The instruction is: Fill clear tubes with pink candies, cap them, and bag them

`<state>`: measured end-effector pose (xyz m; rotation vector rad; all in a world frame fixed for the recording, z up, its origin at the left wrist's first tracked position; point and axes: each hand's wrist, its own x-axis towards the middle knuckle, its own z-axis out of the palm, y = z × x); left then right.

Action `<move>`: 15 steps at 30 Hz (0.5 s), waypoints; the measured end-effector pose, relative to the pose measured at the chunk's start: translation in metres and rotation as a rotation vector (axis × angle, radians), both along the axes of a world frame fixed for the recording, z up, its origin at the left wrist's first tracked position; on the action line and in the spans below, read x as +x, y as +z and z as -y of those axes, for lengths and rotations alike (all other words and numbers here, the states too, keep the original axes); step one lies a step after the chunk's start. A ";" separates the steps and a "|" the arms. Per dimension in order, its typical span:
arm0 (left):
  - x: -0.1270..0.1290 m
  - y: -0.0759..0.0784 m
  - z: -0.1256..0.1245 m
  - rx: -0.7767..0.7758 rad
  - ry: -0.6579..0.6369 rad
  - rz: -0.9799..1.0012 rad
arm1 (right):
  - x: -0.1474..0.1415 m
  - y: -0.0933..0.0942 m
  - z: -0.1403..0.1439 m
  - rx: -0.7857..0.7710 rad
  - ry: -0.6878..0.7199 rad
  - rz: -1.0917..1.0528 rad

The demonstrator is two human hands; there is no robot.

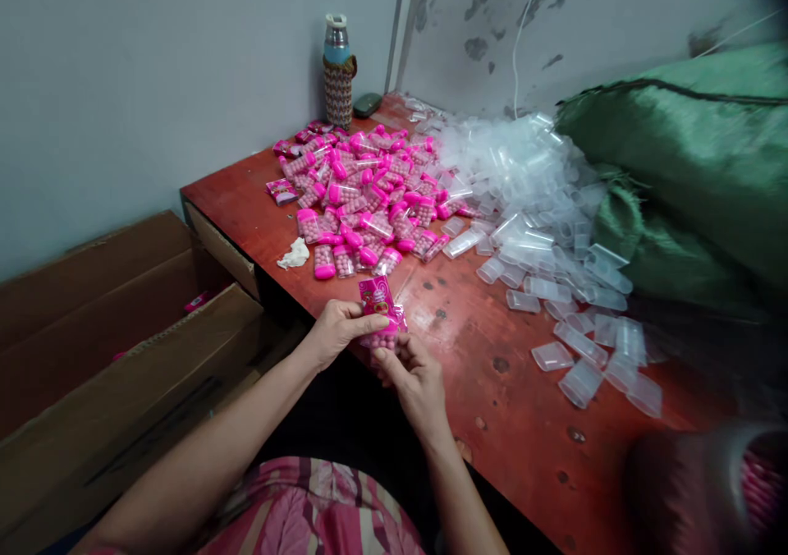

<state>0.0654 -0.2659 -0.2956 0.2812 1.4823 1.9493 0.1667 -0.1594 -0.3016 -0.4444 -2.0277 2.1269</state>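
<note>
Head view. Red wooden table (492, 424), surface pitted w/ dark spots. Far centre: heap of filled pink-capped candy vials (363, 198). Right of it, touching: heap of empty clear vials (542, 210), stragglers spread toward near edge. Green woven sack (689, 153) lies at table's right, against clear heap. Bottle in knitted sleeve (338, 75) upright at far wall, small dark item just beside it. Crumpled white scrap (294, 254) near left edge. Open cardboard box (111, 358) left of table, below its level. Blurred dark object w/ pink at lower right corner, cannot identify.

Hands: both at near table edge, forearms converging from below. Left hand (338, 329) curled, thumb across pink label (377, 296), fingers closed on candy vial (382, 337). Right hand (412, 374) below it, fingertips pinching vial's lower end. Vial held just above table, well apart from both heaps.
</note>
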 end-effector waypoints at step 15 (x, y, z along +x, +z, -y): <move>0.013 -0.001 -0.003 0.087 0.116 0.253 | -0.002 0.004 0.004 1.021 -0.229 -0.355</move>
